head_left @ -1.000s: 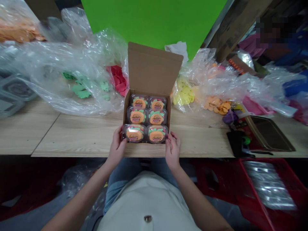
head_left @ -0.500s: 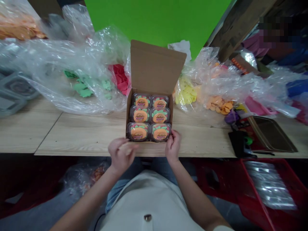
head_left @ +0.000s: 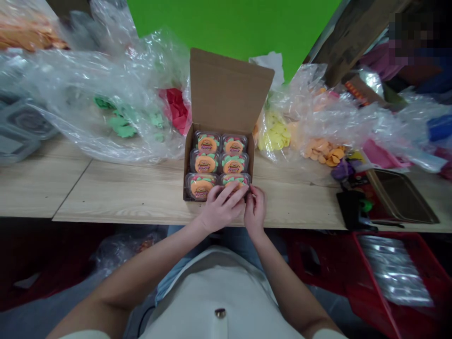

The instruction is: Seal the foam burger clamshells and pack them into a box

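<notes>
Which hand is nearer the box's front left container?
Left. The left hand is at the edge of the front left container; the right hand is farther, at the box's front right corner.

The left hand (head_left: 223,207) has left the front left corner of the cardboard box (head_left: 229,94). Half a second ago curled, it now lies at lower centre of the frame, its fingers spread over the front right clear pack (head_left: 231,178).

The camera on my head looks forward and down over my pale top (head_left: 208,294). It sees the counter (head_left: 130,193) from near, the green panel (head_left: 233,28) beyond.
</notes>
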